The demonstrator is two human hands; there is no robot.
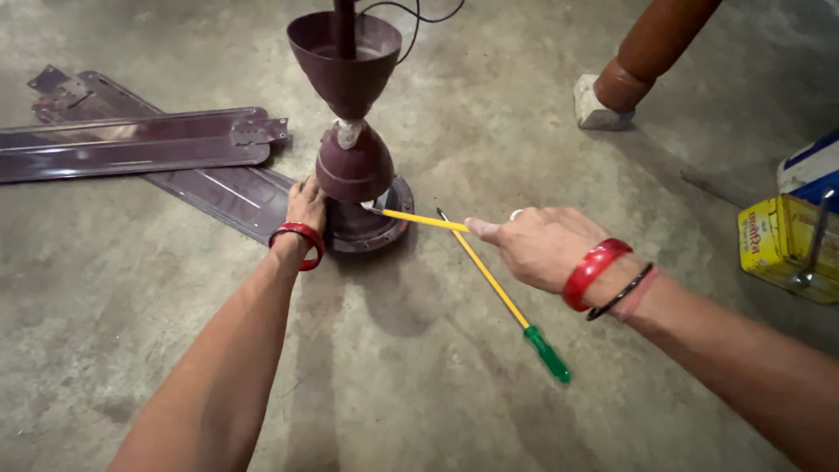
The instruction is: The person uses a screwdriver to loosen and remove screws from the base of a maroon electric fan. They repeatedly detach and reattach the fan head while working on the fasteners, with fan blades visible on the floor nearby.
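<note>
A maroon ceiling fan motor [360,188] stands on the concrete floor with its downrod and cup-shaped canopy [345,61] pointing up. My left hand [306,203] rests against the motor's left side, steadying it. In my right hand [533,246] is a tool with a yellow shaft [419,218] whose tip touches the motor's right side. A second screwdriver [507,301] with a yellow shaft and green handle lies on the floor under my right hand. Both wrists wear red bangles.
Two maroon fan blades [140,144] lie crossed on the floor at the left. A brown furniture leg on a stone block [603,105] stands at the upper right. A yellow tin box [786,245] sits at the right edge. A black wire [411,13] runs from the canopy.
</note>
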